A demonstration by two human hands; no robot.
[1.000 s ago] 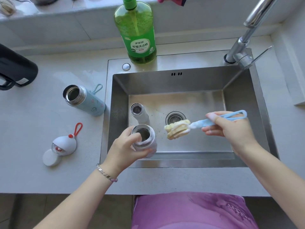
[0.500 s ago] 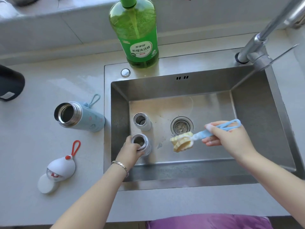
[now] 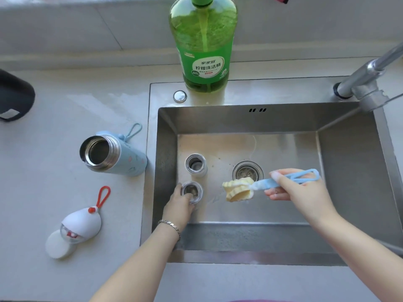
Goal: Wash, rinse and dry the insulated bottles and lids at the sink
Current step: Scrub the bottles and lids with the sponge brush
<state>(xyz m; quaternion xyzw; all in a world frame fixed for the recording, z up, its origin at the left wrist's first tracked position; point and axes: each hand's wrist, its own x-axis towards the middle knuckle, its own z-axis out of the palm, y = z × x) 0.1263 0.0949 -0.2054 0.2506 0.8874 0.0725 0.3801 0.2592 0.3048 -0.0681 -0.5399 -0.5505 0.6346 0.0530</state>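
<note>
Two small steel bottles stand upright on the floor of the sink (image 3: 272, 120), at its left. My left hand (image 3: 177, 207) grips the nearer bottle (image 3: 192, 191) around its body. The farther bottle (image 3: 195, 165) stands free just behind it. My right hand (image 3: 298, 192) holds the blue handle of a bottle brush (image 3: 239, 189); its soapy yellow sponge head hangs over the sink floor, right of the bottles and in front of the drain (image 3: 248, 172). A light blue bottle (image 3: 113, 155) stands open on the counter to the left. A white lid with a red loop (image 3: 79, 225) lies nearer me.
A big green dish soap bottle (image 3: 204, 46) stands on the sink's back rim, beside a round steel cap (image 3: 180, 96). The tap (image 3: 366, 81) rises at the back right corner. A dark container (image 3: 13, 97) sits at the far left edge of the counter.
My left hand has lowered the steel bottle from above the sink's front edge down to the sink floor. The brush hand has stayed near the drain. The camera has moved closer.
</note>
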